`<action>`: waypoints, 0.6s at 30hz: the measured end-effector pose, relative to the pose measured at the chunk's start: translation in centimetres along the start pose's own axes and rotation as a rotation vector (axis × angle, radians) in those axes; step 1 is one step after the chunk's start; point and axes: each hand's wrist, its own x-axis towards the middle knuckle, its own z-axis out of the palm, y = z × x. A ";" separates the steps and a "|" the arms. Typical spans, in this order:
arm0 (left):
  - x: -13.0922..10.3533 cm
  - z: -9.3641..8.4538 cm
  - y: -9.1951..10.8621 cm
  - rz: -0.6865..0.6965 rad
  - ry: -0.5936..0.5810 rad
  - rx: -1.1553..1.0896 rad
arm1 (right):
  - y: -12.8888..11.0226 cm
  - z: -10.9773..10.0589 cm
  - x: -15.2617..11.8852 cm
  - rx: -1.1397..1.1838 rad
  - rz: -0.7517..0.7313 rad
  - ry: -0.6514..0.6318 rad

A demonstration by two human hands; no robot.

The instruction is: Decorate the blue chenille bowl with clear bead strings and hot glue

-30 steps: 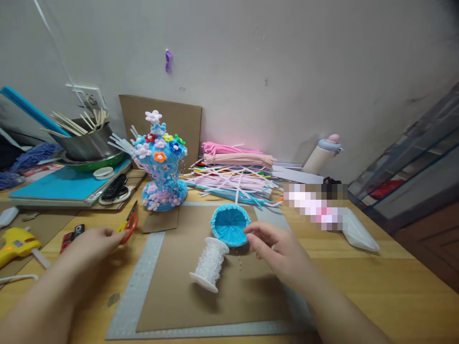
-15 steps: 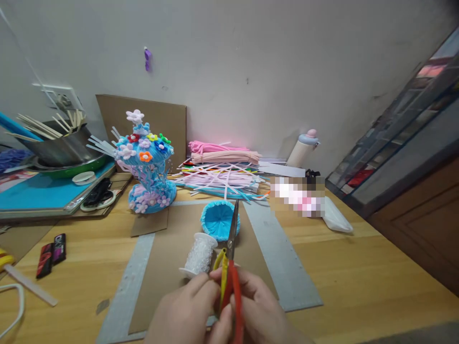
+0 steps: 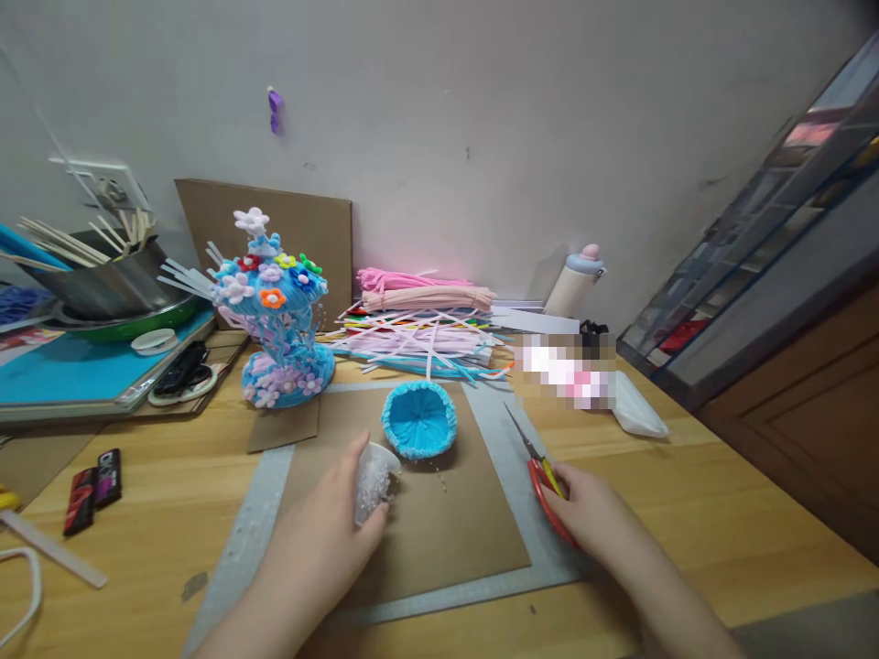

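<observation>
My left hand (image 3: pixel 336 522) is wrapped round a white spool of clear beads (image 3: pixel 373 485) on the cardboard sheet (image 3: pixel 460 522). On the right, my right hand (image 3: pixel 583 503) grips red and yellow scissors (image 3: pixel 546 480) by the handles, over the grey mat (image 3: pixel 504 439). Their blades point away to the upper left. Between and beyond my hands lies a blue fuzzy bowl-shaped piece (image 3: pixel 418 421), its hollow side facing me. A few tiny beads lie on the cardboard just below it.
A flower-covered blue craft piece (image 3: pixel 275 311) stands at the back left. Behind the bowl lies a pile of pipe cleaners (image 3: pixel 426 334). A pot of sticks (image 3: pixel 103 265), a bottle (image 3: pixel 573 279), two small dark packets (image 3: pixel 92 490) and a glue gun stick (image 3: pixel 55 549) are around the table.
My hands have moved apart. The left has gone from beside the scissors to the bead spool and grasped it. The right has carried the scissors rightward, down near the mat.
</observation>
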 end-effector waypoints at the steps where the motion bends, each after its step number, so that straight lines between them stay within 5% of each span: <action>1: -0.1 -0.1 -0.2 -0.029 -0.013 -0.016 | 0.1 -0.1 0.2 -0.023 -0.009 0.012; 5: -0.5 -0.2 -1.5 -0.106 -0.006 -0.121 | -0.2 0.8 0.3 -0.010 -0.035 0.031; 10: -0.8 0.3 -3.0 -0.092 -0.028 -0.509 | -2.4 4.8 -1.9 0.289 -0.060 -0.052; 15: -1.4 0.2 -1.5 -0.132 -0.143 -1.002 | -6.9 9.0 -5.2 0.590 -0.177 -0.432; 18: -1.6 -0.1 -0.5 -0.187 -0.088 -1.020 | -9.2 10.9 -6.4 0.742 -0.202 -0.577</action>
